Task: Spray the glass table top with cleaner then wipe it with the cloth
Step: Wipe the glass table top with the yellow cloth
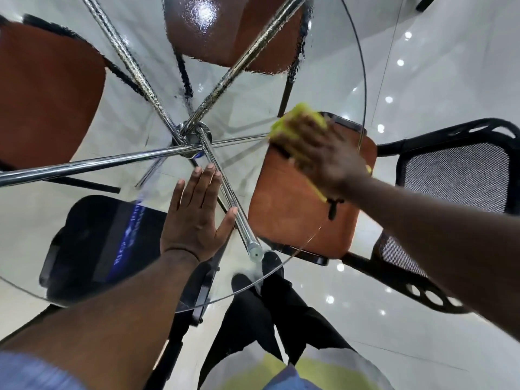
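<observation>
The round glass table top [84, 226] fills the view, with chrome legs crossing under its middle. Its far half is wet with droplets that blur what lies below. My right hand [323, 153] presses a yellow cloth [292, 122] flat onto the glass near the right edge, and the cloth's ends stick out beyond the fingers and under the wrist. My left hand [197, 218] rests palm down on the near part of the glass, fingers spread, holding nothing. No spray bottle is in view.
Orange-seated chairs stand under and around the table: one at the right [298, 209], one at the far side [225, 32], one at the left [47, 94]. A black mesh chair back [455, 175] is at the right. My dark trousers and shoes [253, 282] are below the near rim.
</observation>
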### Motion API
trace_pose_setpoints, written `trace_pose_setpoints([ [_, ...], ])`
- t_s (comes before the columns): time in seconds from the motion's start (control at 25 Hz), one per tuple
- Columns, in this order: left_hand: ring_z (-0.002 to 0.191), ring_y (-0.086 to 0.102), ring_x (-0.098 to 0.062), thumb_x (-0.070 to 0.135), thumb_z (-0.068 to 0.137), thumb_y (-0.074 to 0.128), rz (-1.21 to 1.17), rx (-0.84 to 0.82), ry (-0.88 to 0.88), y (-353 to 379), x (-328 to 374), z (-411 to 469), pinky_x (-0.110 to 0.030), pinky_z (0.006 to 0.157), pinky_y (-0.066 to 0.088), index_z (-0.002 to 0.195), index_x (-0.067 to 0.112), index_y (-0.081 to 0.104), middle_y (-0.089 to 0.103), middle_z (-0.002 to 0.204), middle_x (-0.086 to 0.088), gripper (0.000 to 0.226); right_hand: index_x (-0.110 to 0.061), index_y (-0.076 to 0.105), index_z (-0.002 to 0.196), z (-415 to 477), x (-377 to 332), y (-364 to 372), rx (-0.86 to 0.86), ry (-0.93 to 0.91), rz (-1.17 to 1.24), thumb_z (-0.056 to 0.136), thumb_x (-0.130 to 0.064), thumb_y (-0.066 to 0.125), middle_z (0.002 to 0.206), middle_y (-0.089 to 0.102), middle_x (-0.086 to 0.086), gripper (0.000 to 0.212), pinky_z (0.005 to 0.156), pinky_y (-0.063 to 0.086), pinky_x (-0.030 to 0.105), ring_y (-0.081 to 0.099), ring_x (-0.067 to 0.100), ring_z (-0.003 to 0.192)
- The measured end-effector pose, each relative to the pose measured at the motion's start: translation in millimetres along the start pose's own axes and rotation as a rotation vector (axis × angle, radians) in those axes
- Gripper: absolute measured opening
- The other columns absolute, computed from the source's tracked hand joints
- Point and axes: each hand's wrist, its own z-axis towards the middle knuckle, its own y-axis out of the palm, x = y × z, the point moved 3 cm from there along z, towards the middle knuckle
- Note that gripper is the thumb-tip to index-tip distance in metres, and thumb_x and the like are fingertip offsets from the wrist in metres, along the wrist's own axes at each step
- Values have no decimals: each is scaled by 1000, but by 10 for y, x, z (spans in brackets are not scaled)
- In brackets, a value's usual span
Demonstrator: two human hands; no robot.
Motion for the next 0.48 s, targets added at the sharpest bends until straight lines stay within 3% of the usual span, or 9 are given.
trace_pose_setpoints([
  [0.12, 160, 13, -26, 57, 101, 39, 8, -9, 1, 4, 3, 12, -54, 127, 17, 163, 11, 26, 16, 173, -5, 78, -46, 15, 170, -129, 249, -17, 115, 769, 164, 112, -54, 31, 181, 10, -5, 61, 133, 15, 57, 5, 20, 168],
  [0.16, 160, 13, -26, 57, 101, 39, 10, -7, 0, -3, 1, 16, -54, 127, 18, 163, 11, 27, 16, 173, -6, 78, -44, 15, 170, -238, 27, 4, 126, 893, 198, 112, -53, 31, 182, 7, -4, 61, 133, 12, 59, 3, 22, 168],
  [0.2, 160, 13, -25, 56, 101, 40, 9, -4, -2, -11, -5, 16, -54, 127, 18, 163, 10, 27, 16, 173, -6, 78, -41, 17, 171, -346, -261, 22, 113, 881, 179, 112, -52, 31, 181, 6, -3, 62, 133, 10, 60, 2, 24, 168],
  [0.28, 160, 15, -26, 55, 101, 42, 8, 6, 2, -23, -2, 8, -54, 127, 18, 162, 9, 28, 18, 173, -7, 77, -38, 20, 171, -511, -689, 69, 33, 490, 96, 113, -49, 34, 181, 11, -1, 61, 133, 9, 60, 5, 26, 168],
  [0.36, 159, 18, -27, 54, 100, 43, 8, 24, 9, -48, 14, 14, -54, 127, 18, 161, 9, 31, 21, 172, -8, 77, -39, 18, 171, -400, -530, 28, -91, -43, -8, 114, -50, 34, 181, 12, -2, 61, 134, 10, 58, 5, 25, 168],
  [0.4, 159, 19, -28, 54, 100, 43, 7, 27, 11, -48, 19, 21, -53, 127, 18, 161, 9, 32, 22, 172, -8, 76, -42, 15, 171, -264, -305, 2, -150, -214, -62, 114, -52, 31, 181, 9, -4, 61, 134, 7, 55, 3, 24, 168],
  [0.44, 159, 19, -28, 54, 100, 43, 8, 27, 11, -41, 25, 22, -53, 127, 18, 161, 9, 32, 22, 171, -8, 76, -44, 12, 171, -101, -54, 7, -177, -274, -97, 114, -54, 28, 181, 8, -4, 60, 135, 7, 54, 2, 23, 168],
  [0.48, 159, 19, -28, 55, 101, 42, 11, 28, 10, -33, 28, 19, -53, 127, 17, 161, 9, 32, 22, 172, -8, 76, -46, 13, 170, 64, 190, -6, -154, -221, -88, 114, -55, 27, 181, 10, -3, 59, 135, 9, 54, 5, 24, 168],
])
